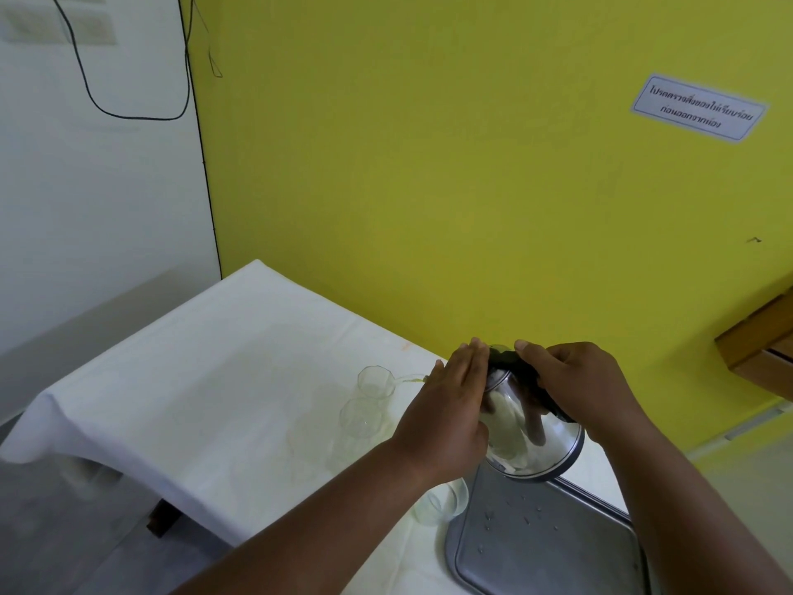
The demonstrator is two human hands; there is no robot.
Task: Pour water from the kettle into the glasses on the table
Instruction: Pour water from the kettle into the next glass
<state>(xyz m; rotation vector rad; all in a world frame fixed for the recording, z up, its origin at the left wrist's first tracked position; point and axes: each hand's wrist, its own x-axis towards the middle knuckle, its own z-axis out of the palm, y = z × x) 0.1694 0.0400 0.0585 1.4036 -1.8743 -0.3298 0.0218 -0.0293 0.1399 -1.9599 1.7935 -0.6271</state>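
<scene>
Head view shows the kettle (532, 427), a shiny steel one with a black handle, tipped over toward the left above the desk (206, 380), near its wall-side edge. A thin stream of water (410, 378) runs from its spout into the farthest glass (376, 382). The right hand (588, 384) is clamped around the black handle at the kettle's top, thumb pointing toward the wall. The left hand (450, 405) lies flat with fingers together against the kettle's left side, pressing on the body rather than closing around it. A second glass (362, 418) stands just in front of the one being filled, touching or nearly so. A third glass (442, 502) sits under the left wrist, right beside the left edge of a metal tray (545, 547). This tray rests at the desk's near right corner, below the kettle, with water droplets scattered on it. A white cloth covers the desk, which stands against a yellow wall (429, 165) bearing a printed sign (698, 108).
</scene>
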